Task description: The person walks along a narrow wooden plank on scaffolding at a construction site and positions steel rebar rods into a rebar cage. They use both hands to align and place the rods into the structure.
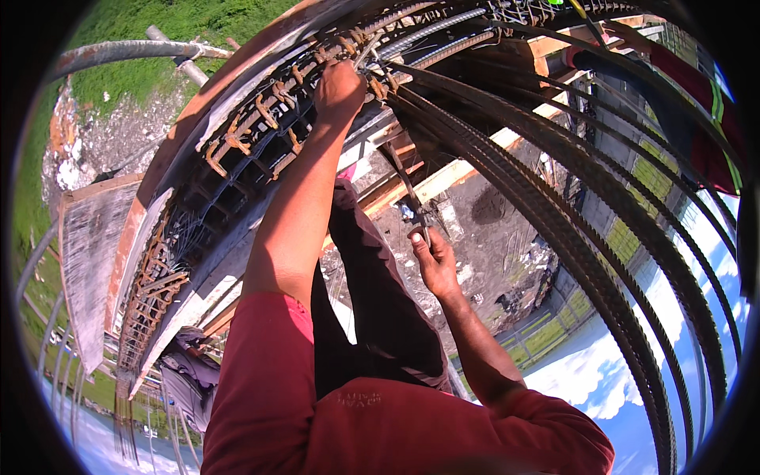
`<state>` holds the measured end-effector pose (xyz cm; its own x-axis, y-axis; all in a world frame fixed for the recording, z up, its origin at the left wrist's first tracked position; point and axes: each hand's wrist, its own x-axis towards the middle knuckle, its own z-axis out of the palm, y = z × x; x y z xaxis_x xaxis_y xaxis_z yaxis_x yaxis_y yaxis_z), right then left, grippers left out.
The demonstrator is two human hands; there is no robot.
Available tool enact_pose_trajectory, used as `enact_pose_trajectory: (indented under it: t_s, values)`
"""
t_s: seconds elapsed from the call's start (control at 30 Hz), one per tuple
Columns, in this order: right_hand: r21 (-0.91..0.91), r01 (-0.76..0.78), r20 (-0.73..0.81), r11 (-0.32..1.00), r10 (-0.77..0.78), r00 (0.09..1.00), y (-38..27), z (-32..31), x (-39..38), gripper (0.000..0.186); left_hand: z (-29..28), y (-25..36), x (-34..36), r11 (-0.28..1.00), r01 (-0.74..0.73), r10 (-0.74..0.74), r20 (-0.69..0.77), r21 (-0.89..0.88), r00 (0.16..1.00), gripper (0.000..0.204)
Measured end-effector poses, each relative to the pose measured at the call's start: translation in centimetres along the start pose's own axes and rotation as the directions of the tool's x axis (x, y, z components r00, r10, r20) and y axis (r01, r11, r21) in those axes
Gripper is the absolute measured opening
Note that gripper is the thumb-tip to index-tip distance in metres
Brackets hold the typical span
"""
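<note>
My left hand [340, 89] reaches up to the top of a rebar cage, its fingers closed among the rusty hooked stirrup ends [267, 112]. What is in its fingers is hidden, though thin light-coloured wire or rod shows just beyond them. My right hand [437, 265] is lower and to the right, wrapped round the end of a long, dark metal tool [405, 180]. This tool slants up and left toward the cage; its exact kind is not clear. Ribbed longitudinal bars [443, 49] run through the cage near my left hand.
Long ribbed rebars [554, 214] sweep down the right side. Wooden formwork [162, 214] lines the cage's left. A co-worker's sleeve [685, 79] shows at the upper right. A scaffold pipe [127, 54] crosses the upper left, and rubble ground [495, 261] lies below.
</note>
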<state>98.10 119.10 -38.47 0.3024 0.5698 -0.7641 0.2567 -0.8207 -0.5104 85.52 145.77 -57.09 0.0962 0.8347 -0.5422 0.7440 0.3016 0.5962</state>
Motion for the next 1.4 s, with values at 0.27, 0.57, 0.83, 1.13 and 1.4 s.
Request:
enact_pose_trajectory:
  t_s: [0.27,0.57,0.83,1.13,1.4]
  values:
    - [0.024,-0.004,-0.015,1.000,0.004,1.000,0.6,0.1,-0.3,0.030,0.2,-1.4,1.9,0.984,-0.161,0.156,0.066,0.076,0.986,0.029]
    - [-0.023,0.036,-0.063,0.999,-0.037,0.997,0.1,0.4,0.5,0.033,-2.1,-5.1,-3.7,0.371,0.334,-0.327,0.215,-0.867,0.921,0.028]
    - [-0.205,0.100,-0.036,0.974,-0.109,0.993,-3.7,0.8,5.5,0.031,0.6,-0.8,-9.9,0.149,0.602,-0.287,0.548,-0.785,0.786,0.034]
    - [0.044,0.217,-0.033,0.975,-0.216,0.976,-3.1,1.6,8.4,0.021,1.6,-2.0,-6.0,0.712,0.291,-0.217,0.193,-0.639,0.957,0.029]
    - [-0.267,0.305,-0.081,0.914,-0.336,0.938,-1.0,1.8,11.2,0.023,0.9,-2.4,-0.5,0.981,-0.185,0.193,-0.151,0.066,0.969,0.018]
